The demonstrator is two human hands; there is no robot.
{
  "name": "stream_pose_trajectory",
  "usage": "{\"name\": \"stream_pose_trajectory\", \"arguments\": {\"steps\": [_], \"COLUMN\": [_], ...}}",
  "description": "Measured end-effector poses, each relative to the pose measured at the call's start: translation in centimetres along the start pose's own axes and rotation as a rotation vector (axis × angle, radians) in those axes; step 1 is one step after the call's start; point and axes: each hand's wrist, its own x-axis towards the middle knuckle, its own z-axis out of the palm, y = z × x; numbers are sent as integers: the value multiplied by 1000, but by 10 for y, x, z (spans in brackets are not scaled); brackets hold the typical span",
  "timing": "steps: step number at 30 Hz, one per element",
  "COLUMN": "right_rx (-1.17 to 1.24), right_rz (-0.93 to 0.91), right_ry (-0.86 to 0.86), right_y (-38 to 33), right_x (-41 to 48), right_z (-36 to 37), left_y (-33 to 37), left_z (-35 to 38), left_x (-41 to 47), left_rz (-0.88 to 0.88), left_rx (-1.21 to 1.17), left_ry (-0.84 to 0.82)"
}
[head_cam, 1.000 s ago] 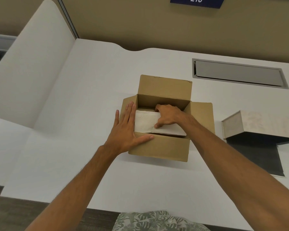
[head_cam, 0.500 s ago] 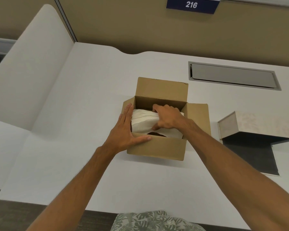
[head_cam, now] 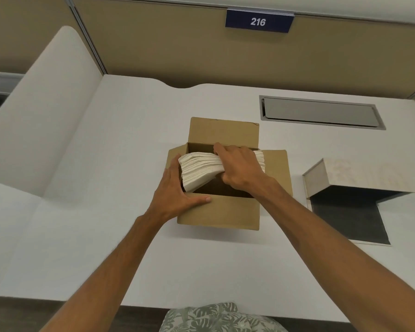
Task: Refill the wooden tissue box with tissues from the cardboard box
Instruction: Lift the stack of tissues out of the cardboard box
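Observation:
An open brown cardboard box (head_cam: 221,214) stands mid-table with its flaps spread. My right hand (head_cam: 241,167) grips a thick stack of white tissues (head_cam: 199,168) and holds it partly above the box's rim, the left end raised. Against the box's near-left corner my left hand (head_cam: 175,190) presses flat, thumb along the front wall. The pale wooden tissue box (head_cam: 350,174) lies to the right, its dark open underside (head_cam: 350,216) facing me; inside, nothing is visible.
The white table (head_cam: 106,212) has a grey cable hatch (head_cam: 321,111) at the back right. A white divider panel (head_cam: 34,116) rises on the left. A tan wall with a blue "216" sign (head_cam: 258,21) runs behind. The table's front edge is near my body.
My right hand has lifted the tissue stack from lying flat inside the cardboard box to partly above its rim. My left hand stays on the box's corner.

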Motion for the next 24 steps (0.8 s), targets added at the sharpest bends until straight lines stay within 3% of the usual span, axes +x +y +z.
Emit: {"name": "stream_pose_trajectory", "arguments": {"steps": [7,16,24], "right_rx": [-33,-85,-47], "right_rz": [-52,-98,-78], "right_ry": [124,252,284], "right_y": [-3,0,38], "right_x": [-13,-30,-70], "right_z": [-19,-48,-73], "left_y": [19,64,104], "left_z": [-10,-29,-13], "left_x": [-5,-8,-14], "left_rz": [85,370,477], "left_rx": [29,205,301], "left_ry": [171,291,301]}}
